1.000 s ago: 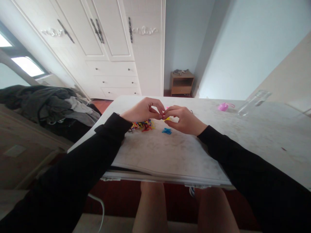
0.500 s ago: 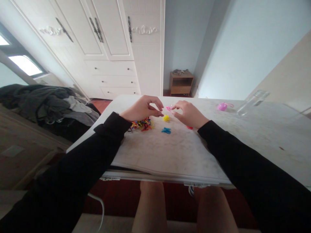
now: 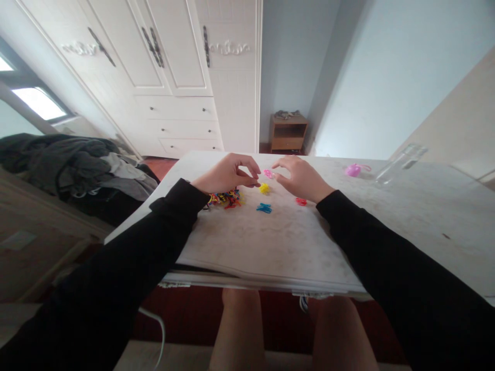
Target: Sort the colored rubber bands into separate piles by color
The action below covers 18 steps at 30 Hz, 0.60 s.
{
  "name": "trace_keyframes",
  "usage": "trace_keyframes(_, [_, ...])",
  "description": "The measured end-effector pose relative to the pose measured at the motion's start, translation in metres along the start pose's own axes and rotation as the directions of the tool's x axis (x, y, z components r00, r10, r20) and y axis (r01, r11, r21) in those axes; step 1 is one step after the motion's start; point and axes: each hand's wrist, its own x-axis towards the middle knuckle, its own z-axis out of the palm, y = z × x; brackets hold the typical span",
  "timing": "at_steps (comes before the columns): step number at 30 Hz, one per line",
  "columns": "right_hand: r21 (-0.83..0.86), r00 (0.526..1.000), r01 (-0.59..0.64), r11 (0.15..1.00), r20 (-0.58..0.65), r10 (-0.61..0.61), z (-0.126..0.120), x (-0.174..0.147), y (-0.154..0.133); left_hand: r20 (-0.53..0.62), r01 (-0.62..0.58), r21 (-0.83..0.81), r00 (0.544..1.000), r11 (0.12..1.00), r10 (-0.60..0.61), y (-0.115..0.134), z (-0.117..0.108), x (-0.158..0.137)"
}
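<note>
On white tabletop (image 3: 278, 242), R hand (image 3: 299, 176) has fingers parted nr pink bands (image 3: 268, 173); L hand (image 3: 226, 172), tips close, can't tell if gripping, is by mixed pile (image 3: 229, 199). Bands prob. light, soft, stretchy: best pinched at one edge.

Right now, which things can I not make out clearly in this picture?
Multicoloured band pile: head view, far edge covered by the left hand.
Left fingertips: head view, too small and blurred to tell if they hold anything.
Yellow band bunch: head view, loops too small to count.
White wardrobe: head view, top cut off by the picture's upper edge.
</note>
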Motion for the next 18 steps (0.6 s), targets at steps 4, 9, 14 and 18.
trace_keyframes(4, [0.079, 0.989, 0.139, 0.987, -0.058, -0.134, -0.005, 0.0, -0.01, 0.012, 0.007, -0.03, 1.0, 1.0, -0.006, 0.0, 0.0, 0.0])
trace_keyframes(9, [0.157, 0.962, 0.272, 0.949, -0.019, -0.273, -0.003, -0.001, -0.023, 0.018, 0.038, -0.035, 0.999, 0.999, -0.038, 0.001, 0.0, -0.001])
trace_keyframes(14, [0.155, 0.958, 0.282, 0.947, 0.001, -0.285, 0.002, -0.002, -0.028, 0.03, 0.02, -0.062, 0.999, 0.998, -0.018, -0.001, 0.002, 0.0])
trace_keyframes(18, [0.116, 0.967, 0.252, 0.961, -0.003, -0.253, 0.003, -0.003, -0.029, 0.053, 0.018, -0.061, 0.998, 0.998, -0.015, -0.002, 0.004, 0.0])
